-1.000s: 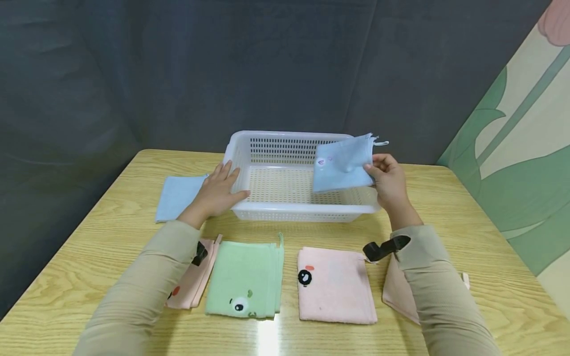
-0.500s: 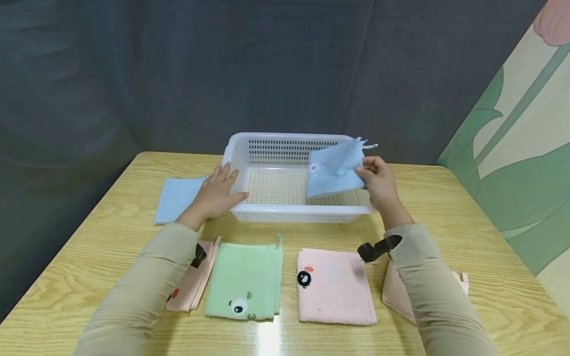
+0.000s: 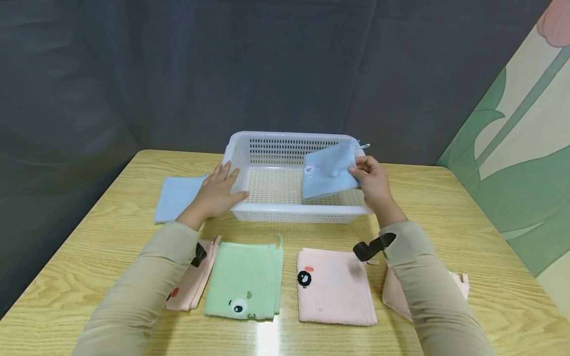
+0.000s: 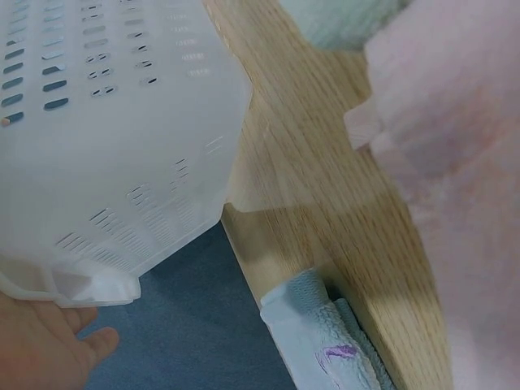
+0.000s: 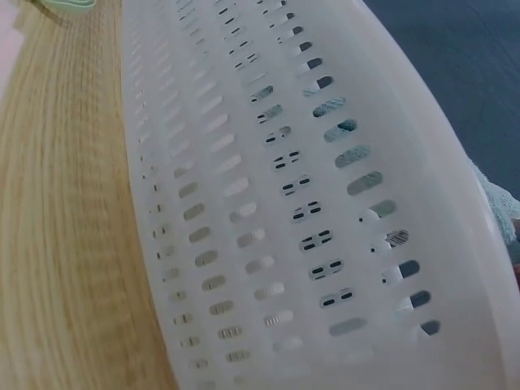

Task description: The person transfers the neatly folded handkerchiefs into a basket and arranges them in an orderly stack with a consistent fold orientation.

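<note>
A blue folded cloth (image 3: 328, 170) is pinched at its right edge by my right hand (image 3: 377, 185), tilted over the right half of a white perforated basket (image 3: 298, 213). My left hand (image 3: 218, 192) rests with spread fingers on the basket's left rim. Part of the left hand (image 4: 45, 345) shows at the basket's edge in the left wrist view. The right wrist view shows the basket's wall (image 5: 268, 244), with blue cloth (image 5: 497, 203) beyond its rim; the right hand is barely visible there.
Another blue cloth (image 3: 178, 198) lies left of the basket. In front are a green cloth (image 3: 245, 277), a pink cloth (image 3: 336, 287), and two further pink cloths (image 3: 200, 277) (image 3: 396, 291) partly under the forearms. A dark curtain (image 3: 249, 64) hangs behind the wooden table (image 3: 102, 237).
My right hand and the blue cloth it pinches have moved left and slightly lower, further over the basket. My left hand stays at the left rim.
</note>
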`<state>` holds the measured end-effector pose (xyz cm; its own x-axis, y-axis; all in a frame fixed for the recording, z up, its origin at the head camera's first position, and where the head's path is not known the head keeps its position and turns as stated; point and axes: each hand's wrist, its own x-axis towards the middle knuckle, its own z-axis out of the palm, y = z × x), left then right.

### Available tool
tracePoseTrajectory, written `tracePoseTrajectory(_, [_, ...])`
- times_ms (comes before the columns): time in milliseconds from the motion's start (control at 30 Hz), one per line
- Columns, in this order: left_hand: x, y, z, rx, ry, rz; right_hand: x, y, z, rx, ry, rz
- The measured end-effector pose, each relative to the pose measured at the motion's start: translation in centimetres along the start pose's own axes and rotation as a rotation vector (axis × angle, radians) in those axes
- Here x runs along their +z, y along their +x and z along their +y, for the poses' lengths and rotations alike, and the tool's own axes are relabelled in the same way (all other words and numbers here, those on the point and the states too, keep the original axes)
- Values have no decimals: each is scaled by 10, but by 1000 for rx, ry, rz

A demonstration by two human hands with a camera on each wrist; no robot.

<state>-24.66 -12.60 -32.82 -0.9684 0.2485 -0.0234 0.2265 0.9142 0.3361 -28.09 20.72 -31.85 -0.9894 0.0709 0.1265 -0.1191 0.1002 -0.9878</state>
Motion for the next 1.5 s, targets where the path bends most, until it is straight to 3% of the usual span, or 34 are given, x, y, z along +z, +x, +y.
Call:
tracePoseTrajectory(333, [-1, 0, -1, 2, 14, -1, 9, 5, 1, 3, -58, -1])
tracePoseTrajectory(1133, [-3, -3, -1, 8, 4, 3, 13, 5, 4, 62, -202, -90])
tracePoseTrajectory(1500, [-5, -2, -2, 4, 10, 11, 13, 7, 3, 150, -226, -106])
